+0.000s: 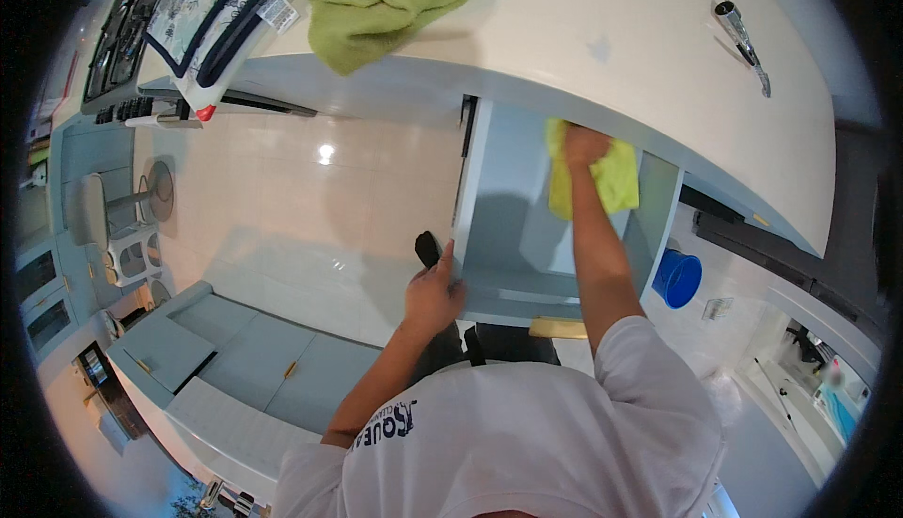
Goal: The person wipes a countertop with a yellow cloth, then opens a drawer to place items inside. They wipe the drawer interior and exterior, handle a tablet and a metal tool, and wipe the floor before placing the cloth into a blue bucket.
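Observation:
A pale blue drawer (504,236) stands pulled out from under the counter, in front of my body. At its left wall, my left hand (434,296) grips the top edge near the front corner, with one finger stretched along the side. My right hand (585,145) is deep inside the drawer at its back, closed on a yellow-green cloth (621,179). Part of the cloth hangs down on either side of the hand and lies against the drawer bottom. A gold-coloured handle (557,327) sits on the drawer front, partly behind my right arm.
On the white countertop (550,31) lie a green towel (395,3), a folded patterned textile (219,17) and a slim metal tool (744,45). A blue bucket (677,278) stands on the floor at the right. Blue cabinets (254,356) and a white stool (134,253) are at the left.

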{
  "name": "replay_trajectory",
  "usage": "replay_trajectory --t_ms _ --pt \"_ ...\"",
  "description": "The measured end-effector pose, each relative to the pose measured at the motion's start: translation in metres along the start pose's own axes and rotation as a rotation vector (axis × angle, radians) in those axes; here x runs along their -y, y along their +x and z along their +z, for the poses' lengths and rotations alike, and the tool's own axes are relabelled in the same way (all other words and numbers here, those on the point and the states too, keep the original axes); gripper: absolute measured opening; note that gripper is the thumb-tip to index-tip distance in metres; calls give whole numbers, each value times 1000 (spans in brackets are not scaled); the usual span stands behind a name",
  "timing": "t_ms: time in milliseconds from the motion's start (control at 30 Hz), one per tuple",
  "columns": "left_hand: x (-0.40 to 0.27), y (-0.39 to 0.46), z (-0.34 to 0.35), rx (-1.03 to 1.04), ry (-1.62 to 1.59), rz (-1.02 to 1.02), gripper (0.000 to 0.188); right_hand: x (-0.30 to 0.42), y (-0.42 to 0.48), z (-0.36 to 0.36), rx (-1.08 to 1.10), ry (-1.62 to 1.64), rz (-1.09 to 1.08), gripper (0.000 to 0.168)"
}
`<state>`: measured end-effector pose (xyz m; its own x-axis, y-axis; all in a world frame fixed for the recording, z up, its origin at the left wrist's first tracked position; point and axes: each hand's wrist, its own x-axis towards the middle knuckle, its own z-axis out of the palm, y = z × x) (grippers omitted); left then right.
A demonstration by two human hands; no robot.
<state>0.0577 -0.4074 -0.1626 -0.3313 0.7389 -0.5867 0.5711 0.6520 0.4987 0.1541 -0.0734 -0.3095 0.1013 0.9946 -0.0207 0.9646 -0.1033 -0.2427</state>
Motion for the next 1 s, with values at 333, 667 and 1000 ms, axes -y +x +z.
replay_trajectory --t_ms 333,667,1000 --pt "0 3 4 -221 -112 106 58 -10 -180 -41 686 195 -728 46" --pt "4 1 4 -335 -86 178 48 -102 -155 -61 1282 -295 -753 49" --pt "22 10 17 -490 -619 227 40 -143 -168 -88 1075 -420 -536 48"
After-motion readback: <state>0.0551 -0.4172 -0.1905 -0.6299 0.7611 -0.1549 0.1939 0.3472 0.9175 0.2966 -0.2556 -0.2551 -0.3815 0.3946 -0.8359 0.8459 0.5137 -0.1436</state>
